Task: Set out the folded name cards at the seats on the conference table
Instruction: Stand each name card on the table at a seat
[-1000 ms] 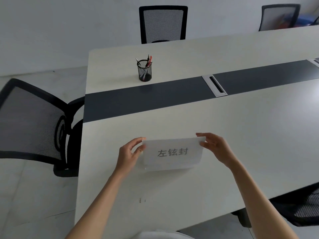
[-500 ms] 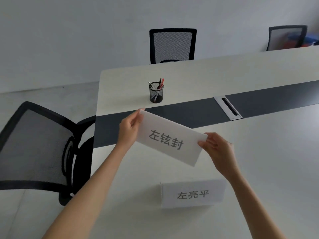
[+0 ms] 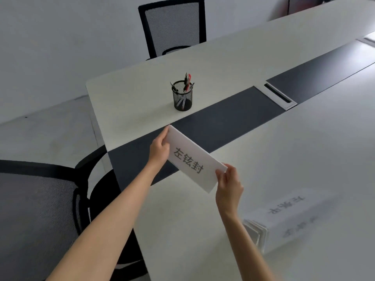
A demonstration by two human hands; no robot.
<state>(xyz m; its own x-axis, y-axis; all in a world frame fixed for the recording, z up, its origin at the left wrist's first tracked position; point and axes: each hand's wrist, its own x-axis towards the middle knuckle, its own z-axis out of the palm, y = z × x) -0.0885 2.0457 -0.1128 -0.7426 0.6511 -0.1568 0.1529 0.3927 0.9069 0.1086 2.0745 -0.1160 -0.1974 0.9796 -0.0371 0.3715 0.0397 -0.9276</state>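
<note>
Head view: left hand (image 3: pixel 159 150) and right hand (image 3: pixel 228 184), arms outstretched, each grip pinching the name card (image 3: pixel 193 160) ends

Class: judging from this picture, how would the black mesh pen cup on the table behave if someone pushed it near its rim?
The pen cup is upright, taller than wide, so it might tip. Open mesh suggests it is light and would slide easily on the smooth table.

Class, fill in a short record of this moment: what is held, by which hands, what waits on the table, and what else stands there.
held item: folded name card, tilted, above the table
left hand: pinches the card's far end
right hand: pinches the card's near end
waiting: stack of name cards on the table, near right, blurred
also on table: mesh pen holder with pens
seats in view: chair at the table's end; chair across
</note>
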